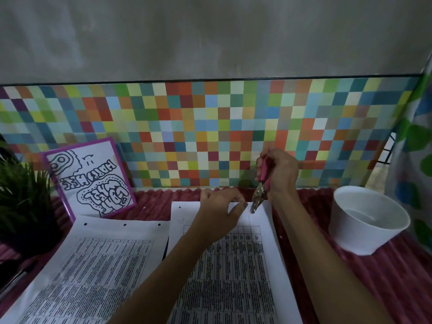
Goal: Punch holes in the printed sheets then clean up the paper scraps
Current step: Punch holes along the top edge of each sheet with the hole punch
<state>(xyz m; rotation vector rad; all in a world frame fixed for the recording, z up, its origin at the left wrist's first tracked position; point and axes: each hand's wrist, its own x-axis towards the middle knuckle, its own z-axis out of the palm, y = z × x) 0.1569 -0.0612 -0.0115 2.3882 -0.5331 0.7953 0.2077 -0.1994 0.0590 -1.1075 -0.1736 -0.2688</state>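
Presently right hand [279, 174] fist-clenched around pink-handled metal hole punch [260, 188], nose over white printed table sheet [233, 265]'s top edge; left hand [219, 206] fingertips press it flat.

The backboard [210, 132] was a patchwork of small squares in green, blue, orange, red and yellow. The surface [385, 277] wore a ribbed dark pink cloth. The sheets [98, 265] were white with black printed tables. The punch [263, 181] had pink handles and a silver head. The bowl [364, 228] was white; the frame [70, 183] purple around a black-on-white drawing.
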